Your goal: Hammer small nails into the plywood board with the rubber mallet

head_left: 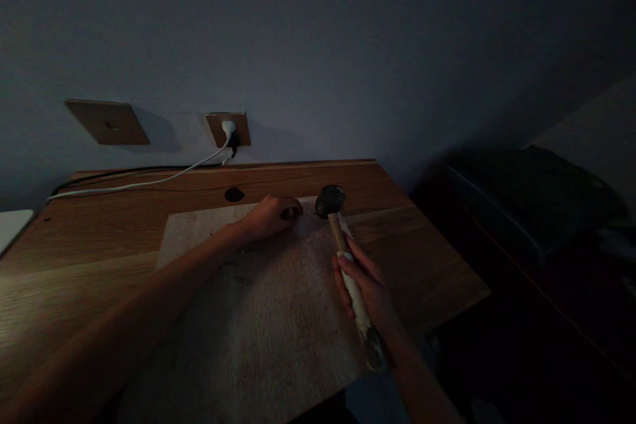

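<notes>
My right hand (365, 285) is wrapped around the pale, worn handle of a mallet (354, 288). The mallet's dark round head (330, 201) is over the far right part of a thin wooden board (278, 344). Left of that head, my left hand (274, 217) is at the board's far edge, thumb and fingertips pressed together. Whatever it may pinch is too small and dim to make out. Several small thin metal pieces, perhaps nails (240, 280), lie on the board near my left forearm.
Under the board is a wooden table (417, 258) against a grey wall. A white cable (144, 184) and a black one run along its back to a wall socket (228, 129). A dark round hole (234, 194) is behind the board. Dark bedding or cushions (536, 199) are at right.
</notes>
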